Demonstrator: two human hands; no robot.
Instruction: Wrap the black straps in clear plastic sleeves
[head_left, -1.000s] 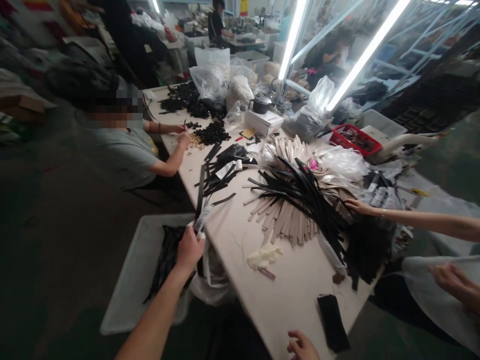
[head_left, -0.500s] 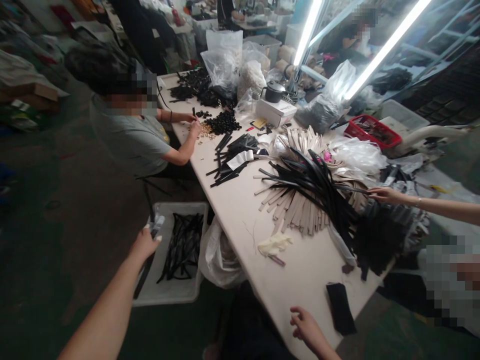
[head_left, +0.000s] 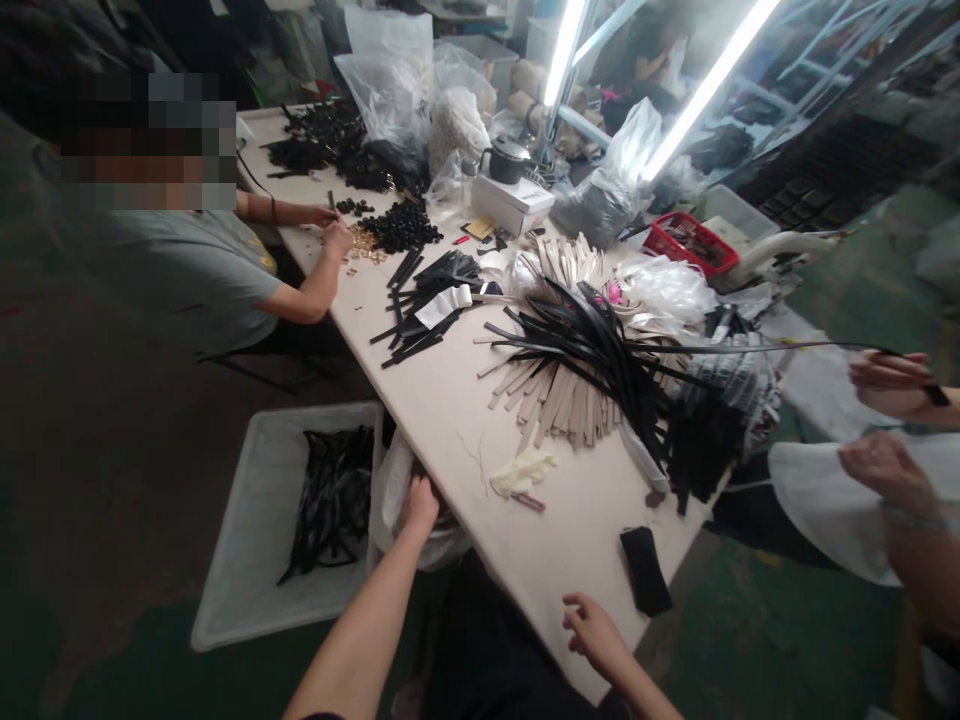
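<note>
My left hand [head_left: 420,510] reaches down into the mouth of a white plastic bag [head_left: 391,492] beside the table edge. Its fingers are bent downward and mostly hidden, so what they hold, if anything, does not show. Loosely curled, with fingers apart and nothing in them, my right hand [head_left: 589,628] is at the near edge of the table [head_left: 517,570]. A folded black piece [head_left: 645,570] lies to its right. Left of the bag stands a white crate [head_left: 247,530] with black straps [head_left: 330,500] inside.
Black strips [head_left: 600,320] lie across a fan of beige strips [head_left: 570,400]. A pale glove [head_left: 525,468] is nearer. One co-worker's hand [head_left: 337,238] is by small gold parts [head_left: 364,243]; another co-worker's hand [head_left: 892,372] holds a long dark strip. Lamp tubes [head_left: 705,90] hang above.
My left hand has moved right from above the crate to the bag; the dark strap it held no longer shows in it. The right-hand co-worker has drawn a long strip rightward.
</note>
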